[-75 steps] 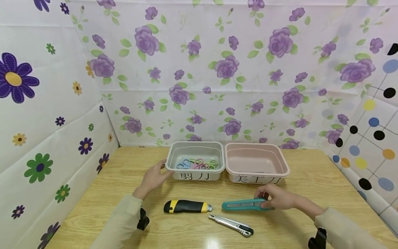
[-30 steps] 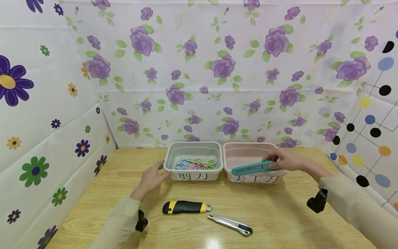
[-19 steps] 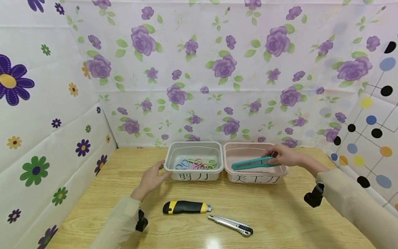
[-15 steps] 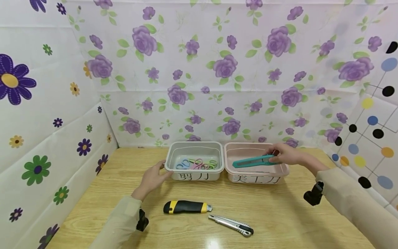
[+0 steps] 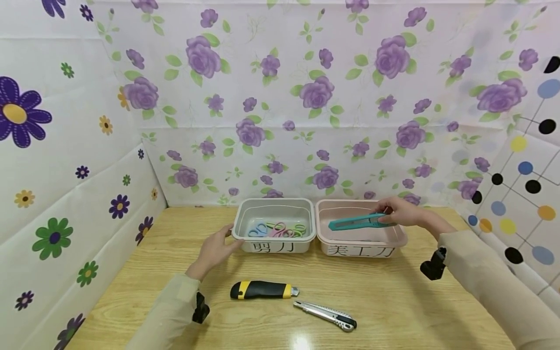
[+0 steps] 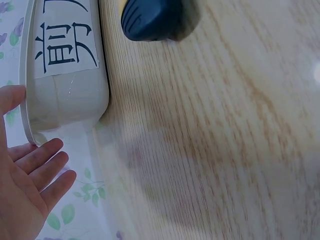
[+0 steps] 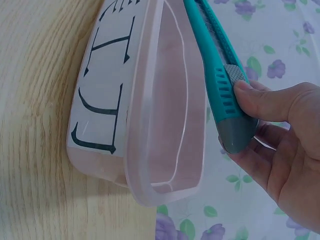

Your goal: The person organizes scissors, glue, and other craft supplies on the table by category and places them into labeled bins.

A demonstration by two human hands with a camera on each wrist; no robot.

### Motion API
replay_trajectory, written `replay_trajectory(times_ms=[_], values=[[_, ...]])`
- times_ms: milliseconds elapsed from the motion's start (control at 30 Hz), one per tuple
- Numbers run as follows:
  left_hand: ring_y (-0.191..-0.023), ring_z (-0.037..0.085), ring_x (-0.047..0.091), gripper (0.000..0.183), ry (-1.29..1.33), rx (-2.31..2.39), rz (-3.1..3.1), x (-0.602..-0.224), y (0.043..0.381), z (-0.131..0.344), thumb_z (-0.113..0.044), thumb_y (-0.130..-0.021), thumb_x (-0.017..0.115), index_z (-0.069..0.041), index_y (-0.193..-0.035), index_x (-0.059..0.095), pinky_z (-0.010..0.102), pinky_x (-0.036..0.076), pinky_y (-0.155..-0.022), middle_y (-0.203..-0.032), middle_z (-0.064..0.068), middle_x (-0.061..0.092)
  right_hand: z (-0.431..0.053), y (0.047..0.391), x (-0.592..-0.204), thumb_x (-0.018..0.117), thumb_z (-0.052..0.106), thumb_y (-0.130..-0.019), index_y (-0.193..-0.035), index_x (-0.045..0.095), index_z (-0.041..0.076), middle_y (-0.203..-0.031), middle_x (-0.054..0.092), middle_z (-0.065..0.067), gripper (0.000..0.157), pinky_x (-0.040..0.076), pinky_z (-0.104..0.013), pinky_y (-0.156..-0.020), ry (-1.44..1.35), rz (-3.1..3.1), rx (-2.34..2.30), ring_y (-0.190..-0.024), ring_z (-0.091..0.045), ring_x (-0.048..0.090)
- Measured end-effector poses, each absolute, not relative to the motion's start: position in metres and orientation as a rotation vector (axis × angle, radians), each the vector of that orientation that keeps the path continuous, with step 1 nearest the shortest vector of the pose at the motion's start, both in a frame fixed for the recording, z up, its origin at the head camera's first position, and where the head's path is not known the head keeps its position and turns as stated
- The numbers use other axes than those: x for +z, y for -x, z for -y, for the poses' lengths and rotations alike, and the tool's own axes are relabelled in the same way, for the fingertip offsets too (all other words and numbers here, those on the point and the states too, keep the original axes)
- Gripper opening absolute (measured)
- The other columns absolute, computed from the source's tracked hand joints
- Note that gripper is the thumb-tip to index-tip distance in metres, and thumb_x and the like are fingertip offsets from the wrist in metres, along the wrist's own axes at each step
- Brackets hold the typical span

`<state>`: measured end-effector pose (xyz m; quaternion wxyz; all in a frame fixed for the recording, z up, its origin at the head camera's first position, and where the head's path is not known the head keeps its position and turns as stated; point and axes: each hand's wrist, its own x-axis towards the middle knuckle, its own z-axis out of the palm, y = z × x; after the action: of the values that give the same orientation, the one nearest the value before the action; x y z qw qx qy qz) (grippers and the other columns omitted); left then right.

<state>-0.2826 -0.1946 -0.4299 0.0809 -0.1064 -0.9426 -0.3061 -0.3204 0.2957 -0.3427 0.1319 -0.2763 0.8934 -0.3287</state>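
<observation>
In the head view, my right hand (image 5: 400,212) pinches the grey end of a teal utility knife (image 5: 356,221) between thumb and fingers. The knife lies nearly level above the pink bin (image 5: 399,243). In the right wrist view, my thumb presses by the knife's textured slider (image 7: 234,73). My left hand (image 5: 217,250) touches the left front corner of the grey bin (image 5: 309,237), its fingers fairly straight in the left wrist view. Blue, pink and green scissors (image 5: 280,230) lie inside that bin. What lies on the pink bin's floor is mostly hidden by its front wall.
In front of the bins, a black and yellow utility knife (image 5: 262,290) and a silver utility knife (image 5: 325,315) lie on the wooden table (image 5: 245,325). The bins stand side by side near the flowered back cloth (image 5: 280,160). Patterned cloths also stand at both sides.
My right hand has picked the teal utility knife up from the table and carried it over the pink bin, lately a little further back. My left hand stays at the grey bin.
</observation>
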Motion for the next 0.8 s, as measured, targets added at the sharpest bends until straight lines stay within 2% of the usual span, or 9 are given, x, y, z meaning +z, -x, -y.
replay_trajectory(times_ms=[333, 567, 800], values=[[-0.109, 0.037, 0.053, 0.064, 0.299, -0.88, 2.837, -0.428, 0.282, 0.196, -0.038, -0.085, 0.061, 0.0, -0.133, 0.042, 0.054, 0.042, -0.087, -0.117, 0.018, 0.059, -0.294, 0.325, -0.344, 0.057, 0.0, -0.086, -0.104, 0.064, -0.006, -0.081, 0.062, -0.008, 0.02, 0.048, -0.026, -0.06, 0.848, -2.622, -0.889, -0.067, -0.015, 0.055], [-0.109, 0.036, 0.053, 0.063, 0.307, -0.884, 2.83, -0.43, 0.283, 0.197, -0.038, -0.085, 0.061, -0.001, -0.133, 0.043, 0.054, 0.042, -0.087, -0.117, 0.017, 0.059, -0.29, 0.327, -0.348, 0.058, 0.001, -0.085, -0.102, 0.064, -0.005, -0.083, 0.062, -0.007, 0.019, 0.047, -0.025, -0.061, 0.86, -2.666, -0.806, -0.071, -0.015, 0.055], [-0.108, 0.036, 0.054, 0.063, 0.308, -0.892, 2.823, -0.429, 0.282, 0.197, -0.038, -0.084, 0.061, 0.0, -0.132, 0.044, 0.054, 0.042, -0.087, -0.116, 0.017, 0.059, -0.282, 0.328, -0.349, 0.058, 0.002, -0.085, -0.098, 0.066, -0.004, -0.079, 0.062, -0.005, 0.016, 0.044, -0.025, -0.059, 0.872, -2.679, -0.763, -0.067, -0.012, 0.05]])
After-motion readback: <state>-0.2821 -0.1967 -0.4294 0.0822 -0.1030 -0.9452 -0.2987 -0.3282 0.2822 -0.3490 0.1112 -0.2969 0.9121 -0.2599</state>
